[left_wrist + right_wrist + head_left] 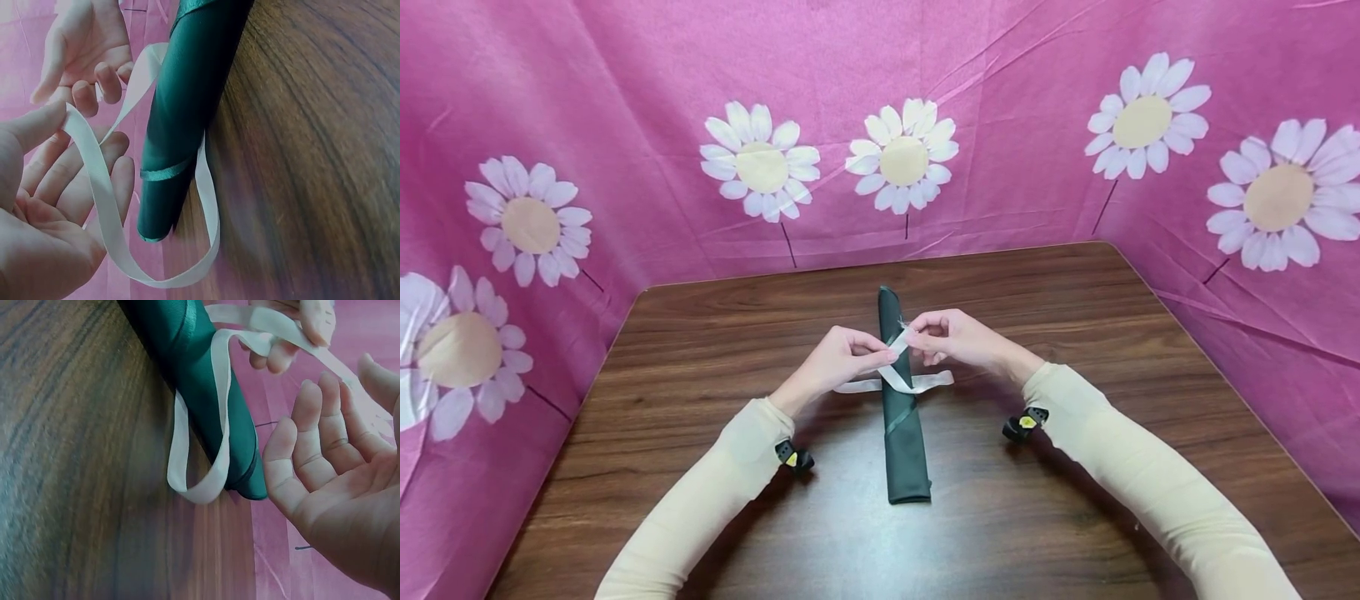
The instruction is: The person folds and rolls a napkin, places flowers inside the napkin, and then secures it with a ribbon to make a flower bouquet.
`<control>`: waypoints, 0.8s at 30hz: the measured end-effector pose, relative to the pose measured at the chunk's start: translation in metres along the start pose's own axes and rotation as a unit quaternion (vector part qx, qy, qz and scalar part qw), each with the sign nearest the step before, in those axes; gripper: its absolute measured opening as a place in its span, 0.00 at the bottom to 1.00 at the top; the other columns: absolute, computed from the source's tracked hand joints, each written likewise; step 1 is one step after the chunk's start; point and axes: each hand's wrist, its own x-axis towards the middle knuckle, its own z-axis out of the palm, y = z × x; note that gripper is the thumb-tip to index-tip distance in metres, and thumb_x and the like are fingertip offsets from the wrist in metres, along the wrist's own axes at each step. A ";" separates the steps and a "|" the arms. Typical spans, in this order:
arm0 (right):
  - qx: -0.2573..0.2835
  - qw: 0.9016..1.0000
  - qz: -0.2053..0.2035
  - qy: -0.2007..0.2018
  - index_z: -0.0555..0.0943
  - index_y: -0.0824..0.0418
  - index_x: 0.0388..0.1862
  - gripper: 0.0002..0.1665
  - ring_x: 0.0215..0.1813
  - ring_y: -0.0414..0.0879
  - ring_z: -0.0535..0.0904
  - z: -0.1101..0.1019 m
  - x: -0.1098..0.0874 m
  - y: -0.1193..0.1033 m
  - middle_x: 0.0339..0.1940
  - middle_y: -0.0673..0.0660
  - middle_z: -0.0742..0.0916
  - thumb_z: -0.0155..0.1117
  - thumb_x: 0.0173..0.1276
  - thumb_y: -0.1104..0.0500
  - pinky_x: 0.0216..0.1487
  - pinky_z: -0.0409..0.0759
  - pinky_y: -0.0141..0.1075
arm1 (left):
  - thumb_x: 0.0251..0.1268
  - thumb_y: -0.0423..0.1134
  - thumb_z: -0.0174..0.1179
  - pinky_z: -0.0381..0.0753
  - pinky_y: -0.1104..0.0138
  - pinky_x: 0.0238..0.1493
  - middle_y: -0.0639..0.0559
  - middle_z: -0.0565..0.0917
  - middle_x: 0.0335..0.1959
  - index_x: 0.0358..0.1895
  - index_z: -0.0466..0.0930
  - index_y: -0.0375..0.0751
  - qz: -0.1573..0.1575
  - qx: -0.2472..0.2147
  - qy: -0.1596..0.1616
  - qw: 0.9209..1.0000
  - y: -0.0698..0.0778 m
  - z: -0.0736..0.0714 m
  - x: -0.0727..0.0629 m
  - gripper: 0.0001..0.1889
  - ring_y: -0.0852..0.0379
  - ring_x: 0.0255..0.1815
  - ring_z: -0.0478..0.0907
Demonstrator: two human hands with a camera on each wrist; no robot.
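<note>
A dark green rolled cloth (907,458) lies lengthwise on the table, a thin shiny edging slanting around it. White ribbon (934,382) passes beneath the roll and loops beside it in both wrist views. Above the roll, my left hand (848,354) pinches the ribbon between thumb and finger. My right hand (953,337) pinches it near a frayed end, close to the left fingertips. In the left wrist view, a slack ribbon loop (109,206) hangs from the left hand (44,244). The right hand (350,481) has its other fingers loosely bent in the right wrist view.
The brown wood-grain table (737,517) extends around the roll, its back edge meeting a pink curtain (647,125) printed with white daisies. Dark wrist devices (795,457) are strapped over the pale sleeves (722,475) of both arms.
</note>
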 end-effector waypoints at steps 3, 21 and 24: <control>-0.024 1.000 -0.005 -0.013 0.84 0.64 0.45 0.12 0.34 0.50 0.82 0.002 0.000 0.001 0.39 0.71 0.83 0.65 0.74 0.55 0.44 0.83 0.48 | 0.65 0.46 0.71 0.75 0.70 0.29 0.51 0.90 0.30 0.40 0.92 0.43 0.007 0.015 -0.011 1.000 0.000 0.001 0.000 0.10 0.54 0.30 0.81; -0.075 0.996 -0.030 -0.041 0.85 0.69 0.43 0.14 0.33 0.52 0.81 0.001 -0.008 0.010 0.33 0.65 0.86 0.62 0.77 0.57 0.36 0.81 0.37 | 0.66 0.44 0.71 0.72 0.71 0.27 0.53 0.90 0.31 0.39 0.92 0.43 0.023 0.041 -0.030 0.998 -0.002 0.007 -0.001 0.08 0.63 0.27 0.78; -0.068 0.996 -0.025 -0.047 0.85 0.72 0.44 0.16 0.33 0.48 0.81 -0.001 -0.010 0.011 0.34 0.67 0.86 0.61 0.78 0.57 0.37 0.81 0.37 | 0.66 0.42 0.71 0.70 0.71 0.26 0.52 0.90 0.31 0.39 0.91 0.43 0.021 0.039 -0.025 0.999 -0.002 0.007 -0.001 0.07 0.63 0.27 0.76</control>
